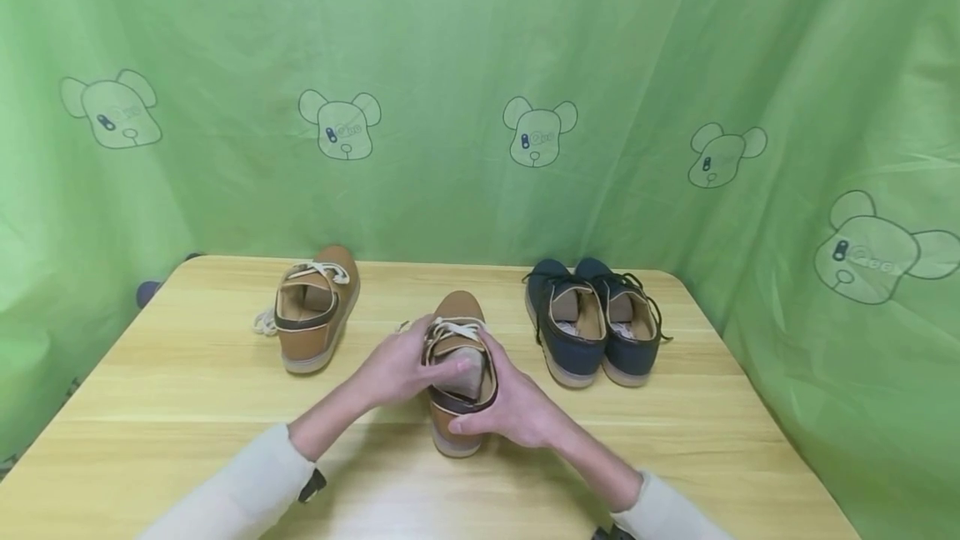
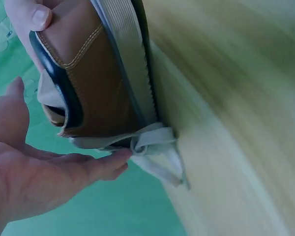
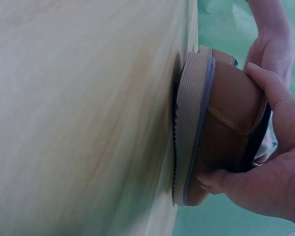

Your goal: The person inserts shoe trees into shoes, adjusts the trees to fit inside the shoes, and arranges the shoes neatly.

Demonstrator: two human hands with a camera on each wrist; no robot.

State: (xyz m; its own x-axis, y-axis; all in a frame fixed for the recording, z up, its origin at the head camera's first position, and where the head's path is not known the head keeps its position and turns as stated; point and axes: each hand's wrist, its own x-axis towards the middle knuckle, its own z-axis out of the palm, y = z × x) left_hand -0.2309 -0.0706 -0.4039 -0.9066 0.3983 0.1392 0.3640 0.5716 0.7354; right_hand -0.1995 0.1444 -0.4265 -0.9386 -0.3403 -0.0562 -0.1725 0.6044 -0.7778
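A brown lace-up shoe (image 1: 459, 307) stands mid-table, toe pointing away, with white laces (image 1: 455, 327) and a pale stuffing (image 1: 463, 373) inside its opening. My right hand (image 1: 517, 402) grips it from the right, thumb at the heel and fingers along the far side, as the right wrist view shows with the brown shoe (image 3: 231, 103). On the left side, my left hand (image 1: 401, 365) has fairly straight fingers at the laces (image 2: 155, 142). Its thumb stands apart over the opening. Whether the left fingertips press the lace or only touch it, I cannot tell.
Another brown shoe (image 1: 318, 311) stands at the back left, a loose white lace (image 1: 265, 322) beside it. Two navy shoes, a left one (image 1: 566, 348) and a right one (image 1: 633, 352), stand side by side at right. A green curtain (image 1: 450, 207) hangs behind the wooden table (image 1: 187, 382).
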